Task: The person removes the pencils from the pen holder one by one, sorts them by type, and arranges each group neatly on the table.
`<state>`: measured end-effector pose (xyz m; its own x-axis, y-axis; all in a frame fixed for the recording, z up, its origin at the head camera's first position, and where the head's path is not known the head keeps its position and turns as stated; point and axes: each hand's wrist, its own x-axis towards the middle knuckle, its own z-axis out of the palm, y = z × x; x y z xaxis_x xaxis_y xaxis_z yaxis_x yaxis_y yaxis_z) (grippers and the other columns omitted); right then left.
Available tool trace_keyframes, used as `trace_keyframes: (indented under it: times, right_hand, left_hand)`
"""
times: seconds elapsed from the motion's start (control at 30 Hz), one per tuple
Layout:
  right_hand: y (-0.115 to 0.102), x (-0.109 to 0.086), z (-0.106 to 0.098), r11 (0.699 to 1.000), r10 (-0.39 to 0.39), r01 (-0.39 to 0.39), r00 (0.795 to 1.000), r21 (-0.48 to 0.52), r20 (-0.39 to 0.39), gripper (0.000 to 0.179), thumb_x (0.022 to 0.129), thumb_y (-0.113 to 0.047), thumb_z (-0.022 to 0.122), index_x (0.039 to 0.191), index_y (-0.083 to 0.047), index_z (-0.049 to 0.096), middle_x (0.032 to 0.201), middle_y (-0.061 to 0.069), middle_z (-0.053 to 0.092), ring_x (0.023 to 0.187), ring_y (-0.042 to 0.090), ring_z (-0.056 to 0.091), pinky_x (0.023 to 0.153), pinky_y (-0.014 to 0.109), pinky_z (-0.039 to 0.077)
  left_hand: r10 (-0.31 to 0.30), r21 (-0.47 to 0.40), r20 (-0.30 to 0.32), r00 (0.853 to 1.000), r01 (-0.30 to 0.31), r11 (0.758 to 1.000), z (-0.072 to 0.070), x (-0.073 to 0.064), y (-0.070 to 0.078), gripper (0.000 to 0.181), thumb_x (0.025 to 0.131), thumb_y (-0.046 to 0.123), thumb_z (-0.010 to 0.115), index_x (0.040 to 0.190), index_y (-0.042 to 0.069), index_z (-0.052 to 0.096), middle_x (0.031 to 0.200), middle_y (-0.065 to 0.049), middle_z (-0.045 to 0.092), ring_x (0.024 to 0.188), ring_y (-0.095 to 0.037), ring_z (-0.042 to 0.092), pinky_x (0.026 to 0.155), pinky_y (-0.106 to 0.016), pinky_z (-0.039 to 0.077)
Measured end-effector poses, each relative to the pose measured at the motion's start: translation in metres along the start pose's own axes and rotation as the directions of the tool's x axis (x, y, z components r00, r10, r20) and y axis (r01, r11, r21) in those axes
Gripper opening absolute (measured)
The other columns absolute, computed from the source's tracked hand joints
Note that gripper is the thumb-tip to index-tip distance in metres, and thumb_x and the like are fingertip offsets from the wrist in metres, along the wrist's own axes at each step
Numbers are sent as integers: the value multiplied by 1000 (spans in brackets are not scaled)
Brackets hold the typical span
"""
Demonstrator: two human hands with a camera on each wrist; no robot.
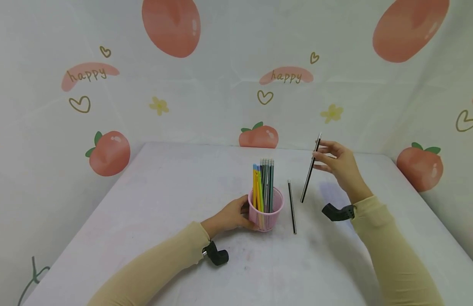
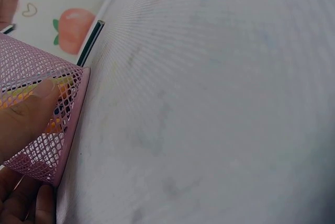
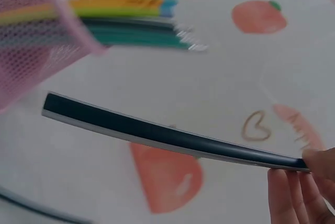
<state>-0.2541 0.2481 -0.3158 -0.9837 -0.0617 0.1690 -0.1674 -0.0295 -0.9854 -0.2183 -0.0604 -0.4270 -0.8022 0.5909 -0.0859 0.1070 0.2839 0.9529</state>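
Note:
My left hand [image 1: 234, 214] grips a pink mesh pencil cup [image 1: 266, 219] from its left side, thumb at the front and fingers behind. In the left wrist view its thumb [image 2: 31, 114] lies against the mesh. Yellow, lime and dark green pencils [image 1: 264, 182] stand upright in the cup. To the right, my right hand [image 1: 341, 163] pinches a dark striped pencil [image 1: 310, 172] near its top end and holds it tilted, lower end pointing toward the table. Another dark pencil [image 1: 292, 208] lies on the table between the cup and the held pencil.
The white table [image 1: 175, 178] reaches back to a cloth backdrop [image 1: 217, 93] printed with peaches, hearts and flowers. A black wrist camera [image 1: 337, 212] sits on the right sleeve, another camera [image 1: 216, 254] on the left. A thin green cord [image 1: 32, 278] shows at the far left.

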Motion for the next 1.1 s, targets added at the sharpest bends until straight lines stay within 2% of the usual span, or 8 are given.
trace_keyframes:
  times: [0.1, 0.23, 0.4, 0.57, 0.83, 1.0, 1.1]
  right_hand:
    - [18, 0, -5, 991, 73, -69, 997, -113, 34, 46, 89, -10, 68, 132, -5, 50, 99, -2, 56, 85, 3, 65, 74, 24, 59]
    - [41, 0, -6, 954, 157, -133, 985, -268, 68, 65, 92, -12, 65, 146, 5, 33, 103, 0, 55, 87, 3, 66, 76, 25, 59]
    - [64, 1, -4, 907, 275, -238, 959, -347, 61, 64, 92, -10, 64, 146, 6, 32, 108, 10, 57, 85, 7, 66, 77, 27, 59]
    - [81, 2, 1, 865, 381, -340, 923, -368, 44, 61, 92, -5, 63, 143, 9, 34, 108, 14, 62, 78, 3, 62, 75, 27, 59]
    - [94, 3, 6, 839, 405, -348, 913, -418, 52, 59, 90, -1, 64, 139, 14, 37, 100, 13, 63, 70, 4, 60, 67, 22, 59]
    - [95, 5, 11, 817, 443, -392, 896, -423, 23, 60, 89, -2, 66, 140, 12, 37, 106, 15, 60, 70, 4, 61, 65, 23, 59]
    - [95, 6, 12, 797, 449, -397, 893, -455, 7, 60, 88, -3, 67, 140, 11, 39, 109, 18, 58, 71, 4, 61, 65, 24, 59]
  left_hand:
    - [-8, 3, -6, 1000, 8, 1000, 1, 0, 0, 91, 72, 1, 81, 148, 9, 34, 143, -7, 50, 133, -25, 47, 113, -42, 36]
    - [-13, 13, -10, 1000, 13, 1000, 1, 1, 0, 90, 72, 1, 81, 148, 9, 34, 143, -7, 50, 133, -26, 47, 113, -43, 36]
    - [-15, 18, -13, 1000, 15, 1000, 1, 0, 1, 90, 72, 1, 81, 148, 9, 34, 143, -7, 50, 133, -26, 48, 113, -43, 36]
    - [-12, 22, -16, 1000, 12, 1000, 1, 0, 2, 91, 72, 1, 82, 148, 9, 34, 143, -8, 50, 132, -26, 48, 113, -42, 36]
    - [-17, 25, -14, 1000, 17, 1000, 1, 1, -1, 91, 72, 2, 82, 149, 9, 34, 143, -8, 50, 133, -25, 47, 114, -42, 35]
    - [-11, 17, -13, 1000, 11, 1000, 0, 2, -3, 90, 72, 1, 82, 148, 9, 34, 142, -8, 51, 133, -25, 47, 113, -42, 36]
    - [-11, 14, -10, 1000, 11, 1000, 0, 2, -3, 90, 72, 1, 82, 148, 9, 35, 142, -7, 51, 133, -25, 48, 113, -42, 36]
